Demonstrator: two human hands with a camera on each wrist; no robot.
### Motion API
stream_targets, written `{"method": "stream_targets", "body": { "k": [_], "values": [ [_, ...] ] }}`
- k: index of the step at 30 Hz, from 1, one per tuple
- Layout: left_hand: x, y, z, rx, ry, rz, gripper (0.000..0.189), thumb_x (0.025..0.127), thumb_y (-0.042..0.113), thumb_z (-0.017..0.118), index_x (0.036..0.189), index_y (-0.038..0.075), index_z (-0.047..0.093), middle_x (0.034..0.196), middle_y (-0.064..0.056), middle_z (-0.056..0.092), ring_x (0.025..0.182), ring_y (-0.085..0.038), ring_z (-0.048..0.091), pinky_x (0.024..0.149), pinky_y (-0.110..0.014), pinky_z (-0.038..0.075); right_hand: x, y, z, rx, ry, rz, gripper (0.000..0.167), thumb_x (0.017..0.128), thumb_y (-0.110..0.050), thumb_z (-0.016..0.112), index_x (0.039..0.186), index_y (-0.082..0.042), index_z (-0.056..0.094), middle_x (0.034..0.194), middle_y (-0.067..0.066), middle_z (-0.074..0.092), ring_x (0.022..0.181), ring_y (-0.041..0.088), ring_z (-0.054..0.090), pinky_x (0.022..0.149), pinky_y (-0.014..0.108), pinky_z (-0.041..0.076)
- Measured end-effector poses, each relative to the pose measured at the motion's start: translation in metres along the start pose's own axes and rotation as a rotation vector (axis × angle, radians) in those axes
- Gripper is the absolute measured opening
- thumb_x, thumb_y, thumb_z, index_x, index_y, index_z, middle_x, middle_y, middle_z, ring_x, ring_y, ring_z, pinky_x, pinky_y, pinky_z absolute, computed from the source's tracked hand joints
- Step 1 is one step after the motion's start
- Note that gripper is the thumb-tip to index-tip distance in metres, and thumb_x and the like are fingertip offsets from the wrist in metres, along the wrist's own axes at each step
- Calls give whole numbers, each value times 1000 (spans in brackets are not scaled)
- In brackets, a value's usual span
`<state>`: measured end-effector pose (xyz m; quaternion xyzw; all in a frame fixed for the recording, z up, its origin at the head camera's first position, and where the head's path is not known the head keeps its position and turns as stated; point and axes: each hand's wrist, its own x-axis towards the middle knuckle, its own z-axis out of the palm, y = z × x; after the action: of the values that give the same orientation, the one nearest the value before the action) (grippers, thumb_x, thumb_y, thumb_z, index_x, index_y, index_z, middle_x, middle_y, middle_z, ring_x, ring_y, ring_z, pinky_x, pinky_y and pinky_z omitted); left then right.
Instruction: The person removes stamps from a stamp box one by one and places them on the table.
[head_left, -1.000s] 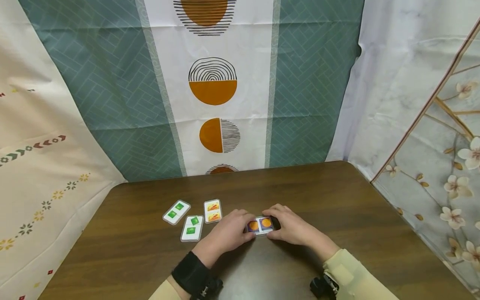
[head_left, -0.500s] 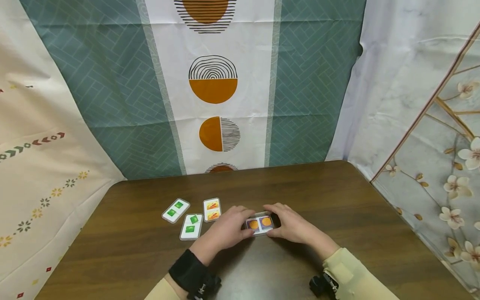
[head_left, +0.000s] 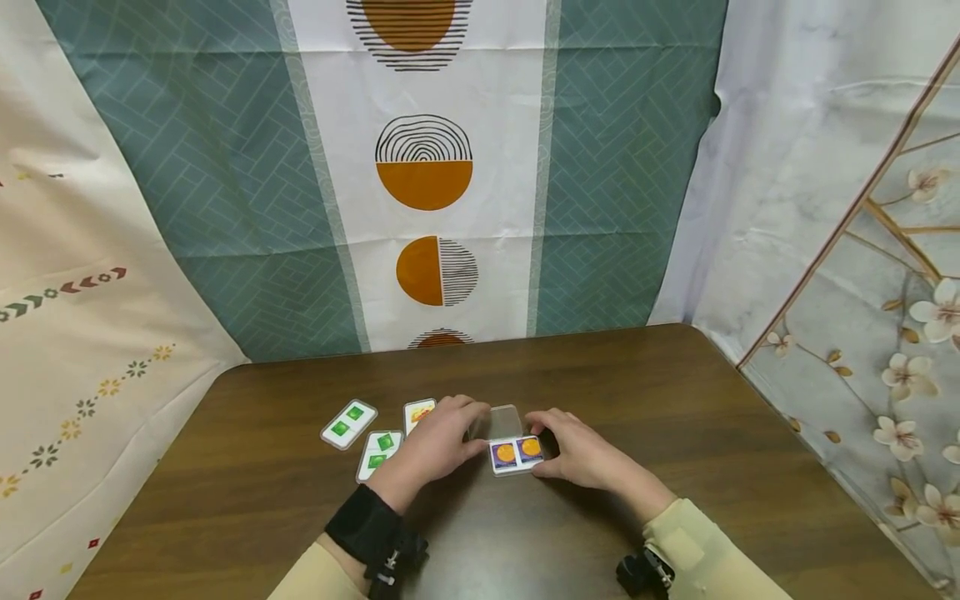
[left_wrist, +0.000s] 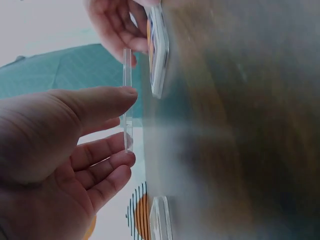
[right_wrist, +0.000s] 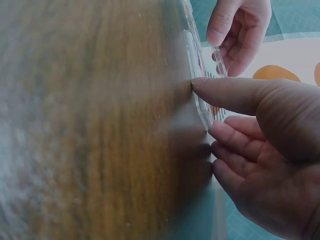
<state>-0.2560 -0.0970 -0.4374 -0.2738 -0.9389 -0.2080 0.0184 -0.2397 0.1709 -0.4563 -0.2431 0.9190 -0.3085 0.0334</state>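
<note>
Card [head_left: 517, 453] with 2 orange discs [head_left: 530, 448]

A brown wooden bench [head_left: 615, 379] spans the lower frame. At upper centre hangs a green and white cloth [head_left: 420, 221]; a cream cloth [head_left: 90, 275] hangs left, a flowered white cloth [head_left: 840, 225] right.

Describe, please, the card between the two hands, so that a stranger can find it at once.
Over the brown table, find the right hand; the card lies in the clear case it holds. Only this card shows orange discs on purple squares; its neighbours, farther left, carry green or yellow pictures.
</note>
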Motion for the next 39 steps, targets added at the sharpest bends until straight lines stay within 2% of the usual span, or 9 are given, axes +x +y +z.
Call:
{"method": "stream_targets", "body": {
  "k": [7, 11, 14, 17, 18, 21, 34, 39],
  "values": [
    [12, -9, 1, 11, 23, -9, 50, 98, 21, 88, 142, 6, 71, 138, -12, 69, 127, -31, 61, 108, -50, 53, 0, 3, 0, -9, -6, -46, 57, 88, -19, 95, 137, -3, 70, 129, 8, 66, 118, 29, 60, 105, 54, 52],
    [18, -13, 5, 17, 26, -15, 48, 98, 19, 88, 141, 6, 71, 137, -12, 69, 128, -32, 62, 109, -50, 53, -1, 11, 4, -9, 14, -120, 50, 90, -20, 93, 133, -3, 72, 125, 7, 66, 116, 28, 61, 102, 52, 53],
    [21, -17, 9, 33, 32, -18, 46, 98, 18, 88, 139, 6, 71, 136, -12, 70, 129, -33, 62, 108, -50, 53, -2, 11, 4, -1, 19, -135, 48, 90, -20, 93, 131, -4, 73, 124, 7, 65, 115, 28, 61, 101, 52, 53],
    [24, -20, 11, 47, 33, -19, 44, 98, 17, 87, 138, 6, 72, 136, -13, 69, 130, -35, 62, 108, -50, 53, -2, 10, 4, 11, -2, -111, 47, 91, -20, 91, 132, -5, 73, 128, 7, 64, 118, 29, 60, 103, 54, 52],
    [24, -21, 11, 47, 32, -22, 43, 98, 17, 87, 137, 6, 72, 136, -13, 69, 130, -35, 62, 108, -50, 53, -2, 4, 1, 21, -16, -79, 48, 90, -19, 92, 132, -5, 74, 128, 7, 64, 119, 31, 59, 104, 57, 51],
    [26, -21, 11, 47, 26, -30, 41, 99, 17, 86, 137, 7, 72, 137, -13, 69, 131, -35, 62, 109, -50, 52, -2, 3, 0, 7, -34, -57, 48, 91, -20, 92, 133, -6, 74, 131, 6, 63, 122, 30, 59, 105, 55, 51],
    [27, -21, 10, 41, -22, -38, 38, 103, 15, 81, 139, 7, 71, 142, -15, 67, 137, -38, 59, 113, -52, 49, -1, 4, 0, 14, -42, -35, 48, 91, -22, 93, 133, -9, 74, 132, 6, 63, 123, 30, 58, 106, 56, 50],
    [27, -21, 10, 55, -13, -30, 37, 102, 15, 82, 137, 7, 72, 147, -17, 63, 139, -40, 56, 114, -52, 49, -1, 3, -1, 18, -49, -26, 48, 91, -22, 93, 133, -9, 74, 132, 6, 63, 123, 30, 58, 106, 56, 50]
  ]
}}
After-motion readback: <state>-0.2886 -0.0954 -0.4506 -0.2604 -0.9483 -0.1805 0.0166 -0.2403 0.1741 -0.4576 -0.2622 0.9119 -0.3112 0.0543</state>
